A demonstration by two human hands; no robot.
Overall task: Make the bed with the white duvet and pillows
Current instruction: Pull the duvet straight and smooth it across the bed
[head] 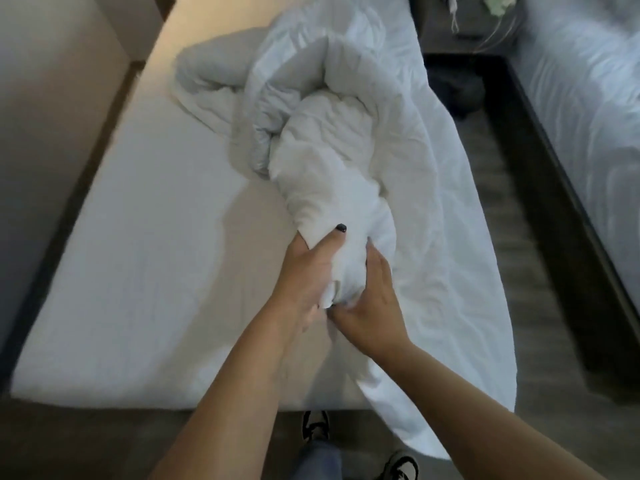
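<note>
My left hand [304, 271] is closed around a bunched end of the duvet [329, 188], thumb on top with its dark-painted nail pressed into the cloth, the other fingers wrapped underneath. My right hand [370, 306] sits just beside it, touching the same bunch from the other side, fingers curled into the fabric and gripping it too. Between my two hands the white cloth bulges up in a tight wad.

Ahead of my hands the duvet runs away in a thick twisted rope, then spreads into a loose crumpled heap at the far end of the mattress [138, 271]. To the right of my right hand a flatter part of it lies over the bed's edge and hangs down toward the floor [512, 237]. Left of my left hand the mattress is bare.

Below my forearms, my shoes [315, 426] stand on the floor at the foot of the bed. Far off to my right is a second bed [588, 116].
</note>
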